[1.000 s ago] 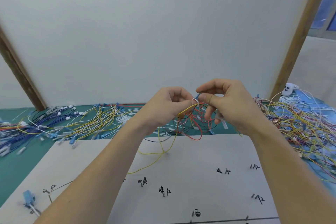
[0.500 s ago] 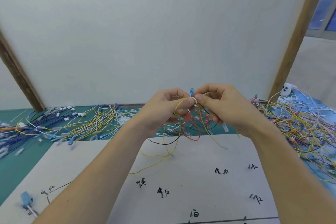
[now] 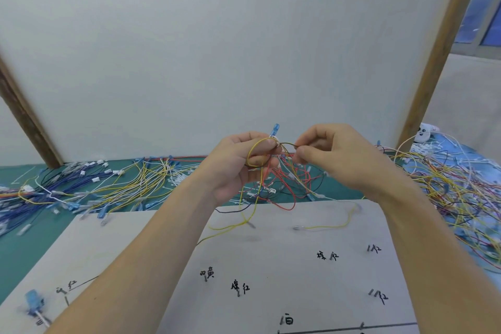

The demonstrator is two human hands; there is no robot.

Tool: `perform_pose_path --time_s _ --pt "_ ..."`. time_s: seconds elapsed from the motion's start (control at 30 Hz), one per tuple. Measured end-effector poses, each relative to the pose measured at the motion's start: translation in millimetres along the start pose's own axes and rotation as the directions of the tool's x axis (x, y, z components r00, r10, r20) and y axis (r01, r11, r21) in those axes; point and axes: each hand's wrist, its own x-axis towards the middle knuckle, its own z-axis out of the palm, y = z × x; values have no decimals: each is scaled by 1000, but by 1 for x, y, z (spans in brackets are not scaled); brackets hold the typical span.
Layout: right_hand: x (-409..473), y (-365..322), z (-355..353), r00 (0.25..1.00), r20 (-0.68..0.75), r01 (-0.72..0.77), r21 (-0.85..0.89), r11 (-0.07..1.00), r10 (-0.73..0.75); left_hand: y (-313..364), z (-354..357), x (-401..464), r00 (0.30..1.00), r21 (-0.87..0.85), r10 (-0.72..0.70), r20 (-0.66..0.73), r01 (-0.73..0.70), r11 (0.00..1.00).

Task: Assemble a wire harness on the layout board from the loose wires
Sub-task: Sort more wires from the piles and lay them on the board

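Note:
Both hands are raised above the far edge of the white layout board (image 3: 271,260). My left hand (image 3: 238,168) grips a small bundle of wires (image 3: 273,187), yellow, red and black, with a blue terminal (image 3: 275,129) sticking up above its fingers. A yellow wire loops round the left fingers. My right hand (image 3: 333,154) pinches a dark wire stretched between the two hands. The wire ends hang down onto the board. The board carries handwritten labels and small pegs.
Loose blue, yellow and white wires (image 3: 89,184) lie in heaps on the green mat at the left. A tangle of yellow and red wires (image 3: 455,192) covers the right side. A blue connector (image 3: 34,302) sits at the board's near left corner. A white panel stands behind.
The hands have drawn apart a little, stretching a dark wire between them. The blue terminal now stands higher above the left fingers, and a yellow wire end has dropped onto the board.

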Motion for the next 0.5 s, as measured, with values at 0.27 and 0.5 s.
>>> perform_pose_path --time_s 0.27,0.5 --pt "6 9 -4 995 -104 22 137 990 -8 3 -5 -2 992 -101 -124 -8 123 987" --pt "2 8 -8 995 -68 77 33 996 -75 3 -4 -1 995 18 -91 -45 92 996"
